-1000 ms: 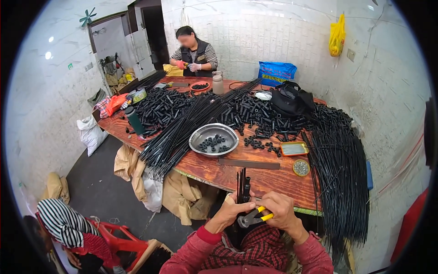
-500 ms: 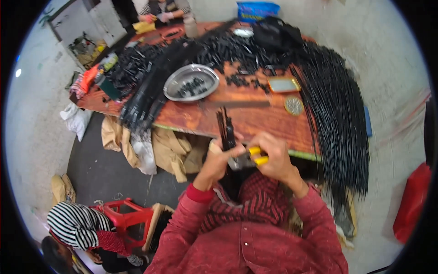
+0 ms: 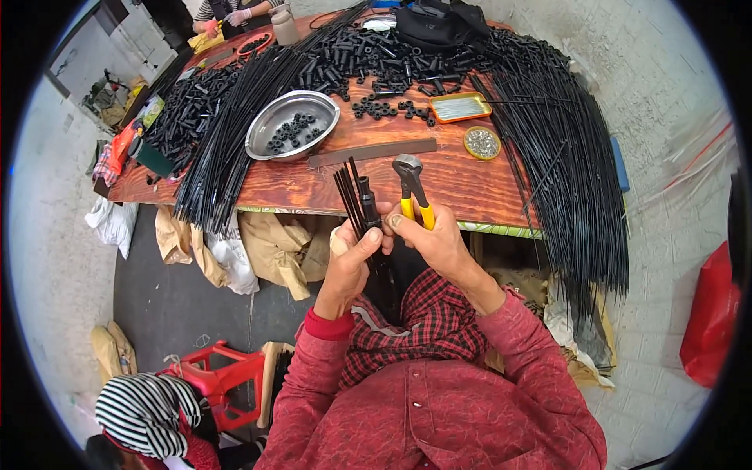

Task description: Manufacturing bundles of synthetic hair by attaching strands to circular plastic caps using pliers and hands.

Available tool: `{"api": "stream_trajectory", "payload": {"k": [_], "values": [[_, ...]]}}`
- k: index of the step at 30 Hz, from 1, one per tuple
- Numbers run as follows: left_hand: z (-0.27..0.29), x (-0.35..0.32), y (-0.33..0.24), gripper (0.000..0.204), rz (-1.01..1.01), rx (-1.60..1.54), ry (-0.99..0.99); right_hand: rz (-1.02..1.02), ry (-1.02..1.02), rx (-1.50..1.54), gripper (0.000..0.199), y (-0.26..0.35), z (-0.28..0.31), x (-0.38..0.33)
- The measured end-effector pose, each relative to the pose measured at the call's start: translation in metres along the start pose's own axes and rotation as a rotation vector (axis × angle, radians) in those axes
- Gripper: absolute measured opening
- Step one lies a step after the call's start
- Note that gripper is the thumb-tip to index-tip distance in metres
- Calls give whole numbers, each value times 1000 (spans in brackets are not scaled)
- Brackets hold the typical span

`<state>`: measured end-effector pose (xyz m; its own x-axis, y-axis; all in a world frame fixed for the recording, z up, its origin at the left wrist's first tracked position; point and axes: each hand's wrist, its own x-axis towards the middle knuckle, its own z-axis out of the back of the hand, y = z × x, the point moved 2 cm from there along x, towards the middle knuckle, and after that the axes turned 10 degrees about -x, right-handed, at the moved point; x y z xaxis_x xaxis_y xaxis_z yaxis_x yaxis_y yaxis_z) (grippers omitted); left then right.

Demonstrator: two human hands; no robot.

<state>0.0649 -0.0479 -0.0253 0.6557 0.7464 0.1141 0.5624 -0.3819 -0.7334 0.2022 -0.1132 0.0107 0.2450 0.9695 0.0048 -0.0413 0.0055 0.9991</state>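
My left hand (image 3: 350, 254) is closed round several thin black rods (image 3: 346, 200) and a black tube-shaped fitting (image 3: 366, 202). The rods and fitting point up and away from me, just before the table edge. In my right hand (image 3: 439, 243) is a pair of pincers (image 3: 416, 188) with yellow handles and a dark metal head. Its jaws point upward, away from the rods. The thumb and fingertips of that hand meet the left fingers at the fitting's lower end. What lies between those fingertips is hidden.
On the wooden table (image 3: 290, 188) are a metal bowl (image 3: 256, 145) of small black parts, a flat bar (image 3: 376, 151), an orange-rimmed tray (image 3: 460, 108) and a round tin (image 3: 482, 143). Long black rods (image 3: 576, 188) droop over the right edge. A person (image 3: 145, 415) is near a red stool (image 3: 227, 384).
The pincers have gone from lying level beside my left hand to standing jaws-up. My right fingertips have come to the fitting. The view has shifted, and the table appears slightly higher and further left.
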Motion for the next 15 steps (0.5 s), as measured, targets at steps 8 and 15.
{"api": "stream_trajectory", "payload": {"k": [8,15], "values": [[6,4,2,46,24,4,-21,-20,-17,-5,12,2,-1,5],[3,5,2,45,10,25,-27,-4,-12,3,14,-3,-1,8]]}}
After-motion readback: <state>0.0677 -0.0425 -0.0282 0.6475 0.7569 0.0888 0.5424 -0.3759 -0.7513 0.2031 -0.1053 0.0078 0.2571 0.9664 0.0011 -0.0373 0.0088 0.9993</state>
